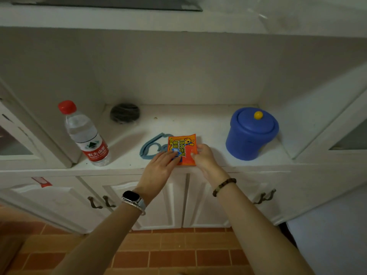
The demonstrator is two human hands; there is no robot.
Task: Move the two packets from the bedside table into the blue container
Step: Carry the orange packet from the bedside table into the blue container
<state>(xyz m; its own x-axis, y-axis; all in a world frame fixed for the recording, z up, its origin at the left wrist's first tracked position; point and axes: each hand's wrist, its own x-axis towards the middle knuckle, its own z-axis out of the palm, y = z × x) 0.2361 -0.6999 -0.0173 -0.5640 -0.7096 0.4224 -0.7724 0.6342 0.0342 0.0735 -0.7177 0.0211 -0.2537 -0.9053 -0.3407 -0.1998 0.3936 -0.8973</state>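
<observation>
Head view. Orange packet [182,149]: flat on the white desk [214,124], only one discernible. Left hand [158,165]: fingers spread, pressing its near edge, likely to steady it. Right hand [204,157]: pinching its right edge, likely to lift. Blue container [251,133]: right of hands, lid on, blocking entry.

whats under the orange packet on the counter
Its left edge overlaps a blue loop-shaped item lying on the white counter. Both hands cover the orange packet at its near end. Whether a second packet lies beneath cannot be seen.
</observation>
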